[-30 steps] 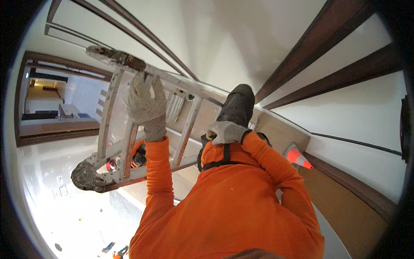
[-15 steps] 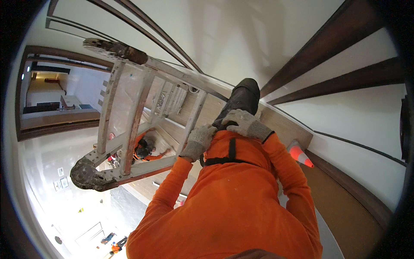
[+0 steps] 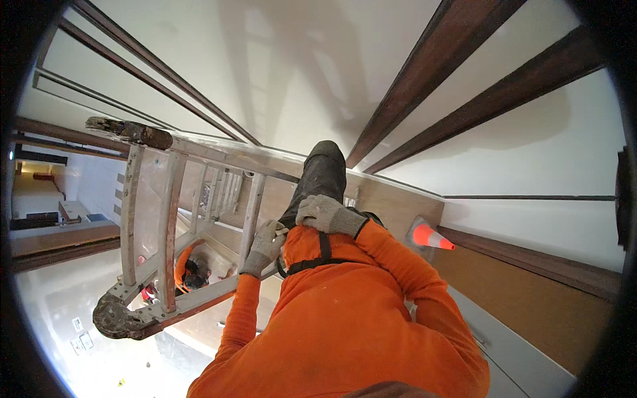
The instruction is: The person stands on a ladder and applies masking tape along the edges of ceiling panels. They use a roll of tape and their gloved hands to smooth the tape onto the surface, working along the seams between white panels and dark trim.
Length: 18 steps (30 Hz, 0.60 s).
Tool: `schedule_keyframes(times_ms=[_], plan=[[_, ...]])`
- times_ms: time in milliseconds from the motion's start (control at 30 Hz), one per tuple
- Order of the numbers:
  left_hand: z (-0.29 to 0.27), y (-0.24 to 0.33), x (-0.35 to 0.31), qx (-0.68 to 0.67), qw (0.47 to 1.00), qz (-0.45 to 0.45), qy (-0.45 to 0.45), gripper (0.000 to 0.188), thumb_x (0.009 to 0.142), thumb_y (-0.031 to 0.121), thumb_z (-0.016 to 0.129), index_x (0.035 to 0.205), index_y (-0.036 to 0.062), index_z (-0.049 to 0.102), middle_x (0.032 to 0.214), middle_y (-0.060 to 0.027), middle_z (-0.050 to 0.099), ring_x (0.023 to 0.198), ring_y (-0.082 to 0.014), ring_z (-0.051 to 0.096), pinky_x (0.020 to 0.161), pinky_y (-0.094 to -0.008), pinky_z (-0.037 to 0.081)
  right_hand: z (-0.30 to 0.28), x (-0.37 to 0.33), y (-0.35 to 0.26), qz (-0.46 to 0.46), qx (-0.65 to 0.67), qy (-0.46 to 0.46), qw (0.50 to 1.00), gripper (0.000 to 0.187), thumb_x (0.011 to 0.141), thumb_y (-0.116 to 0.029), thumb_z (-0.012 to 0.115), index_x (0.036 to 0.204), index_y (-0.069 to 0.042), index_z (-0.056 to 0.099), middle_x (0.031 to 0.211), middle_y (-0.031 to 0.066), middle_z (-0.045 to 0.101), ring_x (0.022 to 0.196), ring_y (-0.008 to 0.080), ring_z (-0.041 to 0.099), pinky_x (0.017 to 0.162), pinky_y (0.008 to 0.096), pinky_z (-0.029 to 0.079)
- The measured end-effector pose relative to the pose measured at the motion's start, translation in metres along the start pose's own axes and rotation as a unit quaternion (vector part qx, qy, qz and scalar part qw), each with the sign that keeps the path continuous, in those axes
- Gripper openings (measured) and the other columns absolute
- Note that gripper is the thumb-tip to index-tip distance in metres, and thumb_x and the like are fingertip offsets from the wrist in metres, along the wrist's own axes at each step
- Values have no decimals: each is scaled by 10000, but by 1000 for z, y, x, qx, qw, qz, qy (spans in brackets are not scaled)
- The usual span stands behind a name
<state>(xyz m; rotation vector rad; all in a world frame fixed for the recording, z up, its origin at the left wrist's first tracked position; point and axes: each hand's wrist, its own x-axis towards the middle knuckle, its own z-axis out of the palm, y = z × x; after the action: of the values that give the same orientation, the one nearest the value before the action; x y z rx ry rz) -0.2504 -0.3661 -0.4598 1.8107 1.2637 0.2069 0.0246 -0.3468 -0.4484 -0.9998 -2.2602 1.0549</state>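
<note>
Both my hands wear grey knit gloves with dark cuffs and are at the front of my waist. My left hand (image 3: pixel 267 248) is closed, its fingertips pinching the lower edge of my orange shirt (image 3: pixel 338 312). My right hand (image 3: pixel 326 214) lies a little higher, with curled fingers over the shirt's hem where it meets my dark trousers (image 3: pixel 322 174). Some fingertips are tucked into the cloth and hidden. A black strap (image 3: pixel 325 247) runs across and up the shirt below the gloves.
A worn stepladder (image 3: pixel 174 225) stands close on my left, its top ends dirty. Below it, a person in orange (image 3: pixel 184 266) bends down. An orange-and-white traffic cone (image 3: pixel 430 236) is on the right. A white wall (image 3: pixel 318 73) with dark wooden trim (image 3: pixel 424 73) rises ahead.
My view has turned, so the ladder and my hands appear farther left and lower. Both hands stay at the shirt's hem, with slight finger movement. The person below has shifted a little.
</note>
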Motion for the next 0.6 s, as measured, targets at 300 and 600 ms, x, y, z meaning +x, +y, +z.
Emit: schedule_keyframes(times_ms=[300, 600], plan=[[-52, 90, -38, 120, 981, 47, 145, 343, 854, 360, 761, 948, 52, 642, 910, -154, 629, 932, -374, 594, 810, -467, 463, -17, -24, 7, 72, -16, -34, 997, 160, 919, -219, 656, 1014, -119, 735, 1079, 88, 680, 1087, 309, 624, 1010, 434, 478], [-52, 63, -50, -455, 822, 85, 332, 338, 1037, 236, 615, 1262, -15, 588, 1255, -194, 620, 1121, -289, 619, 943, -426, 507, 5, 35, -11, 14, 119, -186, 975, 320, 949, -345, 603, 1080, -103, 767, 1066, 150, 741, 1134, 345, 641, 1013, 457, 478]])
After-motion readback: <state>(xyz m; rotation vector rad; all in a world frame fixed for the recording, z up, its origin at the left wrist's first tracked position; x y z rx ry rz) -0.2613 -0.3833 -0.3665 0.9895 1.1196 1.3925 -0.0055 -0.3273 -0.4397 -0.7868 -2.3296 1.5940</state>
